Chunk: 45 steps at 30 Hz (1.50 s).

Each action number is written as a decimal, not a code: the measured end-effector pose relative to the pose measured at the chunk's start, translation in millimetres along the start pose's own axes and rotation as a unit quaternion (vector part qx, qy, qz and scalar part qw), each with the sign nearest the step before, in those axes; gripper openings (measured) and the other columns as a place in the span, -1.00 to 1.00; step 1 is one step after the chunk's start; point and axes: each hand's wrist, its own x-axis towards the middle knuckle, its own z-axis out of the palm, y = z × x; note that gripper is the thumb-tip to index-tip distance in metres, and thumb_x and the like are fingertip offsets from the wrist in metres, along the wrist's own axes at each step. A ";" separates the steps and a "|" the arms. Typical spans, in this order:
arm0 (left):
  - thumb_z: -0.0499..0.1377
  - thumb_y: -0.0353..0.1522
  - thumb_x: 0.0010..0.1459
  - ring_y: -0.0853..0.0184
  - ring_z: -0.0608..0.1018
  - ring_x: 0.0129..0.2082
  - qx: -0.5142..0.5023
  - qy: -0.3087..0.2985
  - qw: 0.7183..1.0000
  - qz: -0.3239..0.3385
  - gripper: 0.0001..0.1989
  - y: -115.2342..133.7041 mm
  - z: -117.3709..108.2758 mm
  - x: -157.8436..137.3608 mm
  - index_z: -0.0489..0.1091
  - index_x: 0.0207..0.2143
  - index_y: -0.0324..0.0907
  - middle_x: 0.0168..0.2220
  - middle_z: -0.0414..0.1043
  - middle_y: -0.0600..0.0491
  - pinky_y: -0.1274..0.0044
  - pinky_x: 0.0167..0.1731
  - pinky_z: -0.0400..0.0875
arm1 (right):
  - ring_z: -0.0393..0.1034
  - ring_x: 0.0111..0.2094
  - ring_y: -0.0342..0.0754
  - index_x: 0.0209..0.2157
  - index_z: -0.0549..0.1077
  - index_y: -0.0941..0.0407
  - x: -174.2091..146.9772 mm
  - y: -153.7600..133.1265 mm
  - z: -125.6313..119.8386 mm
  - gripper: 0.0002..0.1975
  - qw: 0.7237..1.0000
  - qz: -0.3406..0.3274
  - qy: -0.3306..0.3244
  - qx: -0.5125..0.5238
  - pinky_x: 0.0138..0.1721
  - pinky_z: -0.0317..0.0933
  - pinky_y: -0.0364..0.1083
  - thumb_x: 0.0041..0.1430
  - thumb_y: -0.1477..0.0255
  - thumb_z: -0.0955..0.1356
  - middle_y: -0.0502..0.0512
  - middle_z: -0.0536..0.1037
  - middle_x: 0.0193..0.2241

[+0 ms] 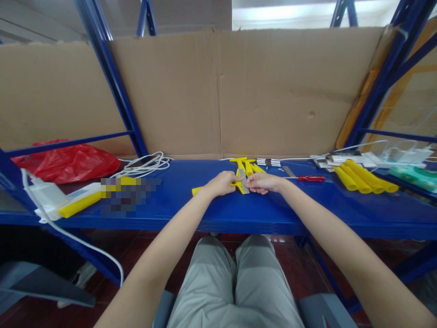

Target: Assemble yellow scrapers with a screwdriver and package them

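Note:
My left hand grips a yellow plastic scraper handle that lies on the blue shelf. My right hand pinches a small grey metal blade at the head of that handle. The two hands meet at the shelf's middle. Just behind them lie several more yellow scraper handles and a small stack of blades.
A red-handled screwdriver lies right of my hands. Yellow tubes and papers sit at the far right. A coiled white cable, a red plastic bag and a white packet lie left. Cardboard backs the shelf.

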 end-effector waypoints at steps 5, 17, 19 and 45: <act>0.14 -0.48 0.01 0.30 0.52 -0.28 -0.013 0.012 1.000 0.004 -0.54 -1.7 1.2 0.2 0.48 0.01 -0.13 -0.27 0.50 -0.02 0.53 -0.20 0.36 | -0.06 -0.79 -0.35 -0.59 0.24 0.16 -2.6 -1.6 1.7 -0.69 1.000 0.002 0.009 -0.030 -0.78 -0.17 -0.32 0.22 0.44 0.29 -0.13 0.20 -0.75; 0.10 -0.55 0.02 0.28 0.51 -0.18 -0.020 -0.028 0.999 0.034 -0.47 16.6 -7.2 -2.0 0.43 0.07 -0.13 -0.15 0.46 -0.03 0.54 -0.12 0.35 | -0.04 -0.76 -0.30 -0.48 0.26 0.13 12.1 4.9 4.1 -0.73 0.985 -0.060 0.143 0.076 -0.76 -0.10 -0.29 0.29 0.34 0.26 -0.14 0.16 -0.74; 0.11 -0.55 0.02 0.28 0.51 -0.16 -0.025 -0.024 0.999 0.042 -0.48 17.8 -7.0 -2.0 0.43 0.06 -0.13 -0.12 0.46 -0.02 0.54 -0.10 0.35 | -0.04 -0.75 -0.30 -0.48 0.27 0.14 13.3 5.2 4.5 -0.76 0.983 -0.068 0.138 0.103 -0.75 -0.09 -0.29 0.28 0.40 0.28 -0.14 0.17 -0.74; 0.05 -0.50 0.18 0.31 0.51 -0.24 -0.003 0.063 0.998 0.022 -0.58 3.3 0.5 -1.7 0.42 0.07 -0.15 -0.23 0.42 -0.04 0.50 -0.17 0.38 | 0.16 -0.75 -0.25 -0.43 0.33 0.15 9.4 7.3 0.3 -0.82 0.985 -0.110 0.081 0.105 -0.75 0.06 -0.27 0.23 0.38 0.33 -0.09 0.30 -0.72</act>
